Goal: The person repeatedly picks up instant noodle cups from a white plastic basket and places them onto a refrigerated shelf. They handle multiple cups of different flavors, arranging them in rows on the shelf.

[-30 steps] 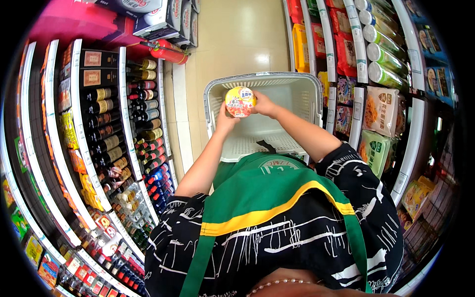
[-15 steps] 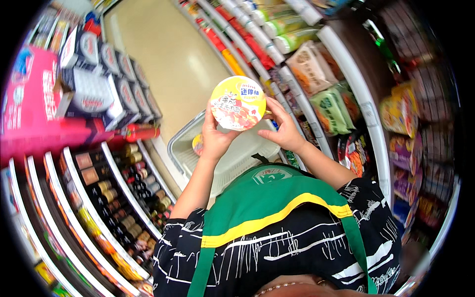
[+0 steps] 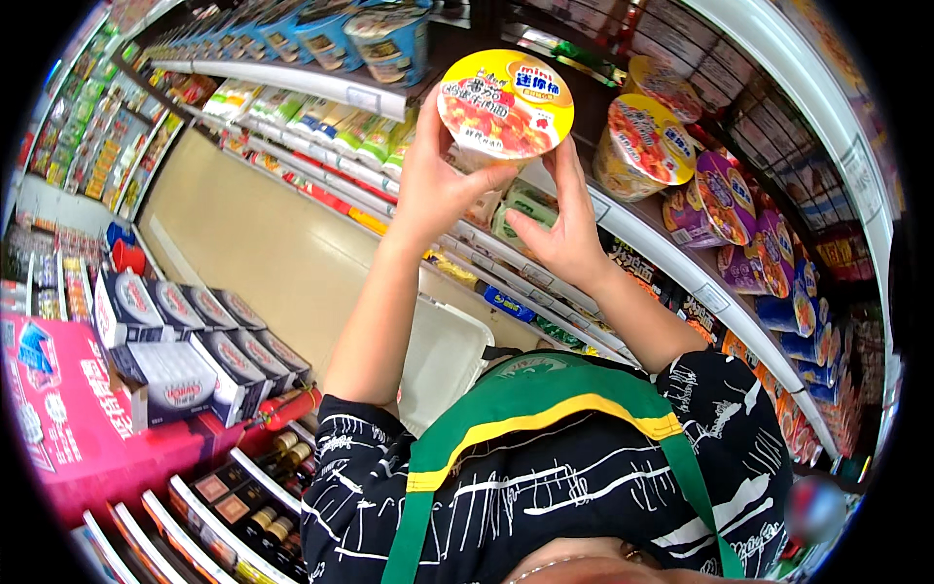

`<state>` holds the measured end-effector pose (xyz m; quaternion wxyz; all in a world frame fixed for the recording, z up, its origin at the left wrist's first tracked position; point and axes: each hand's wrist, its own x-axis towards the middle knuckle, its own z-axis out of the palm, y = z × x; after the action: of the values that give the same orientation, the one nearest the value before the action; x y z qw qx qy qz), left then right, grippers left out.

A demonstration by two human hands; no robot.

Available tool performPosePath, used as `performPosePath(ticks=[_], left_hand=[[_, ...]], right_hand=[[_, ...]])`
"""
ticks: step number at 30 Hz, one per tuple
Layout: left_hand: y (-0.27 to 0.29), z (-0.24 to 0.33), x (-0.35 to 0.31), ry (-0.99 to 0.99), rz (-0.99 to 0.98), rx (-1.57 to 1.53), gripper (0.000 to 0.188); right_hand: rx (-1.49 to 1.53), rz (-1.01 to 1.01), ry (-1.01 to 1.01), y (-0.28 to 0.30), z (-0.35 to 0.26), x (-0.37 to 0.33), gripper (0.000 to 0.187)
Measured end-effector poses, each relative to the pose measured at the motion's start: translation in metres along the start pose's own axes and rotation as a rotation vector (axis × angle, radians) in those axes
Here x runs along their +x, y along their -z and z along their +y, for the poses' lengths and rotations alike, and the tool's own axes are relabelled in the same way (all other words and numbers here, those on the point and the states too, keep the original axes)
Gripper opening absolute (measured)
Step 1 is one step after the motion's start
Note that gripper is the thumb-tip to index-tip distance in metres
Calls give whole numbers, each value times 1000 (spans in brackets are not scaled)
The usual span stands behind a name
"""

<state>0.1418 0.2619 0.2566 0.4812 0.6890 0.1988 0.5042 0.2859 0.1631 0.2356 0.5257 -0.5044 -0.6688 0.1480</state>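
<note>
Held up in front of the shelf is a yellow-lidded instant noodle cup, its lid facing me and showing a picture of red food. My left hand grips its left side, with the thumb under the near edge. On the other side, the fingers of my right hand press against the cup, while the thumb stands away from it. A matching yellow noodle cup sits on the shelf just to the right, with another behind it. Purple-lidded noodle cups follow farther along the row.
Blue cups line the shelf's far left end. A white shelf edge runs below the noodle cups. Beneath my arms stands a pale plastic basket. At left are stacked dark-and-white boxes on a pink display.
My view has swung right toward the noodle shelf. Both hands have raised the noodle cup from above the basket to shelf height, near the matching cups.
</note>
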Motion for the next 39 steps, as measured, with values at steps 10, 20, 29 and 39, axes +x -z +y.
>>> performPosePath(ticks=[10,20,29,39], left_hand=[[-4,-39,75,69,-268,-163,98],[-10,-64,80,180,-365,-207,97],[-13,-55,75,217,-409,-148,100],[-10,-57,65,76,-362,-36,102]], right_hand=[[-93,162,-133,-1,18,31,96],[-116,148,-267,-3,26,25,96],[-217,146,-273,3,16,12,98],[-205,43,-272,4,8,1,97]])
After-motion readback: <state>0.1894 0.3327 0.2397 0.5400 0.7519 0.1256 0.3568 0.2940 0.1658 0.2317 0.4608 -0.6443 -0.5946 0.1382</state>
